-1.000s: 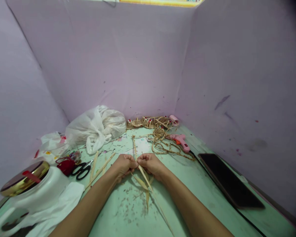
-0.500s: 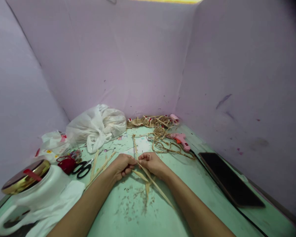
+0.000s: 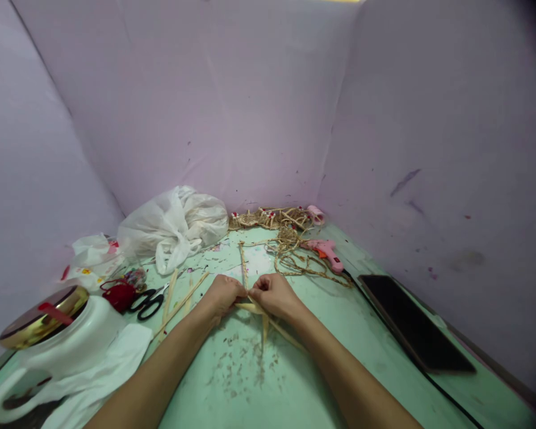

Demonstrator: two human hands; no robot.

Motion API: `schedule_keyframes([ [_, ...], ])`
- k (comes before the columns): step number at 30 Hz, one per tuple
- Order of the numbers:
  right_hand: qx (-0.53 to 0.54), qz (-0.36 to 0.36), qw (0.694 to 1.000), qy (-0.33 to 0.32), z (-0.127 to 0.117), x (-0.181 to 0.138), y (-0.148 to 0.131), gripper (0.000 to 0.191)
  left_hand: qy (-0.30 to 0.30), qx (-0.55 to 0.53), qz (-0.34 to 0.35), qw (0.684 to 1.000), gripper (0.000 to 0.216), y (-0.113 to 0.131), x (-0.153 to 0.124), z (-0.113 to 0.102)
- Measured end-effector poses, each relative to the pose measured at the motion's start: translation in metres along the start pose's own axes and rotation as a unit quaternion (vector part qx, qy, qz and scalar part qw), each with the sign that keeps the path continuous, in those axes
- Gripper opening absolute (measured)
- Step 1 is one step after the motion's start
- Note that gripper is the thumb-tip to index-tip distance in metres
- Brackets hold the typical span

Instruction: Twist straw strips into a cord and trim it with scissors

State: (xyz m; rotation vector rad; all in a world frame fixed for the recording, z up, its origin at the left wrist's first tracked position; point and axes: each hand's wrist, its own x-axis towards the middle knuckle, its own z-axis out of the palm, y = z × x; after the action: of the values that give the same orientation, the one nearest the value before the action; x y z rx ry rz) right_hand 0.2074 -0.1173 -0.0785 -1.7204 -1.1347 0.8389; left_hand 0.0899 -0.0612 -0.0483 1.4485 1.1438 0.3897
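Observation:
Both hands meet over the middle of the table at the near end of a thin braid [image 3: 243, 262] of pale dried plant fibre. My left hand [image 3: 226, 296] is closed, pinching the braid's end and a loose strip. From the other side, my right hand [image 3: 274, 295] pinches the fibre between thumb and fingers. Flat, straw-coloured strips [image 3: 265, 326] hang below the hands toward me, one slanting under my right wrist. The braid runs away from me to a small knotted far end. How the strips cross between the fingertips is too small to make out.
On the left are scissors [image 3: 148, 304], red yarn [image 3: 118, 295], loose strips [image 3: 181, 307], a white pot [image 3: 71, 333] and plastic bags [image 3: 174, 223]. Behind lie braided cord [image 3: 290, 253] and a decorated woven piece [image 3: 254, 220]. A pink glue gun [image 3: 326, 251] and black phone-like slab [image 3: 415, 325] are rightward.
My fingers have shifted slightly at the braid's end. One loose strip now lies sideways toward my left hand, and the long strip has swung closer to my right wrist.

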Motion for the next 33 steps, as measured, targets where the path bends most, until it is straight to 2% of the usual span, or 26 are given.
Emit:
schedule_keyframes([
  [6,-0.05,0.016,0.999,0.007,0.0,-0.008,-0.009,0.007,0.036,-0.019,-0.002,0.999,0.018,0.001,-0.003,0.004],
  [10,-0.132,-0.037,0.989,0.05,0.007,-0.019,-0.019,0.011,0.027,-0.047,-0.009,0.999,0.019,-0.001,-0.002,0.002],
  [14,-0.226,-0.117,0.964,0.084,0.016,-0.03,-0.023,0.015,0.001,-0.068,0.016,0.998,0.018,-0.004,0.0,-0.002],
  [17,-0.239,-0.141,0.957,0.083,0.019,-0.033,-0.023,0.017,-0.01,-0.073,0.037,0.997,0.017,-0.007,0.001,-0.005],
  [20,-0.199,-0.126,0.972,0.022,0.011,-0.03,-0.021,0.016,-0.025,-0.063,0.035,0.997,0.013,-0.01,0.002,-0.009],
  [22,-0.153,-0.078,0.985,-0.013,-0.001,-0.024,-0.02,0.017,-0.036,-0.057,0.03,0.997,0.01,-0.011,0.002,-0.012],
  [24,-0.052,-0.029,0.998,0.024,-0.012,-0.017,-0.02,0.024,-0.047,-0.052,0.029,0.997,0.008,-0.012,0.002,-0.014],
  [26,0.094,0.03,0.994,0.04,-0.017,-0.012,-0.021,0.02,-0.055,-0.049,0.031,0.997,0.007,-0.011,0.001,-0.015],
  [33,0.135,0.083,0.987,-0.031,0.014,-0.011,-0.024,0.017,-0.059,-0.027,0.042,0.997,0.007,-0.009,-0.002,-0.014],
])
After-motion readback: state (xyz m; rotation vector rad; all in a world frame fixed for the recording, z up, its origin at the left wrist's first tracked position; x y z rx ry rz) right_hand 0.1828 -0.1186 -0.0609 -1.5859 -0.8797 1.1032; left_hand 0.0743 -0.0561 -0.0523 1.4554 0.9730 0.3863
